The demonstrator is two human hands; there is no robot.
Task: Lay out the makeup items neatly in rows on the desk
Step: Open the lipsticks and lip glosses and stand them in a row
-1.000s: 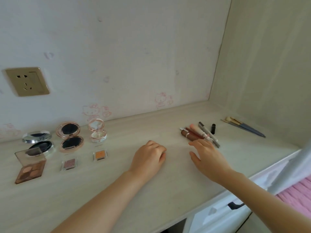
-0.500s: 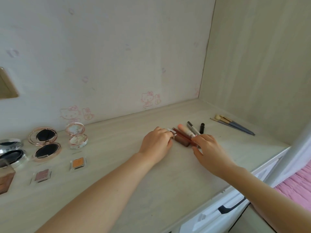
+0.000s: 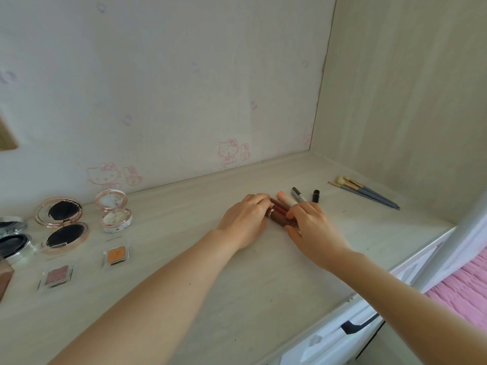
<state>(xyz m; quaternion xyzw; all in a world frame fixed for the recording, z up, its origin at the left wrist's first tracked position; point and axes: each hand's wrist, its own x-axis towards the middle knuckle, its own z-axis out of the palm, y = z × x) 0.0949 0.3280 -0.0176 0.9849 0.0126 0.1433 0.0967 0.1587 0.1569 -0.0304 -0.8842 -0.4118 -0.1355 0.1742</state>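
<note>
On the pale wood-grain desk (image 3: pixel 237 299), my left hand (image 3: pixel 243 221) and right hand (image 3: pixel 313 230) meet at the centre, fingers curled around a bundle of brown and pink lip-gloss tubes (image 3: pixel 279 216) lying between them. At nine o'clock sit two small square eyeshadow pans (image 3: pixel 116 255) and three open round compacts (image 3: pixel 64 222). Just past my right hand lies a short black tube (image 3: pixel 315 196); at two o'clock, grey-handled makeup brushes (image 3: pixel 369 193) rest together.

A pale wooden desk (image 3: pixel 263 285) in a corner.
Pink cat drawings (image 3: pixel 232 152) dot the back wall (image 3: pixel 184 75); a drawer handle (image 3: pixel 358 324) shows below.
</note>
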